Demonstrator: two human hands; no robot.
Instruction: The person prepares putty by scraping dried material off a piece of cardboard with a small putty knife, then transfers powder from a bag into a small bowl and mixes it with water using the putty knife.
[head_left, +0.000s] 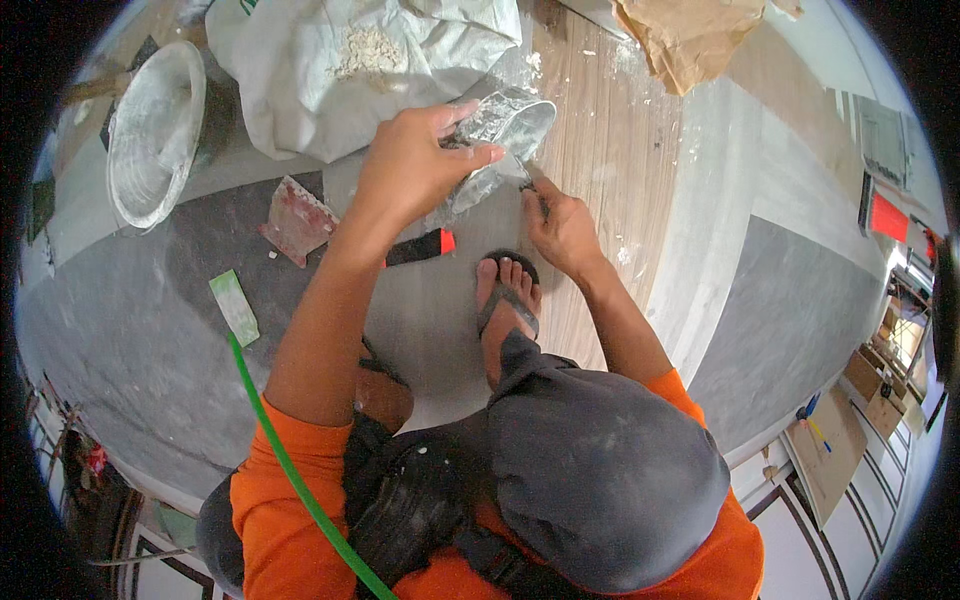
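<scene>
My left hand (420, 161) grips a plaster-smeared container (525, 124) by its side, fingers and thumb around the wall and its round mouth tilted to the right. My right hand (561, 229) holds the dark handle of a flat-bladed scraper, probably a putty knife (499, 180). Its pale blade lies against or just below the container; the exact contact is hard to make out. Below my left forearm, a black handle with a red end (420, 248) rests on the floor, partly covered by the arm. A stained reddish plate (298, 221) lies left of it.
A white woven sack (285, 97) bears a pile of crumbly powder (369, 52). Left of it stands a whitish basin (154, 142). A green and white strip (234, 307) lies on the dark floor sheet (150, 322). Crumpled brown paper (690, 37) sits at the far right.
</scene>
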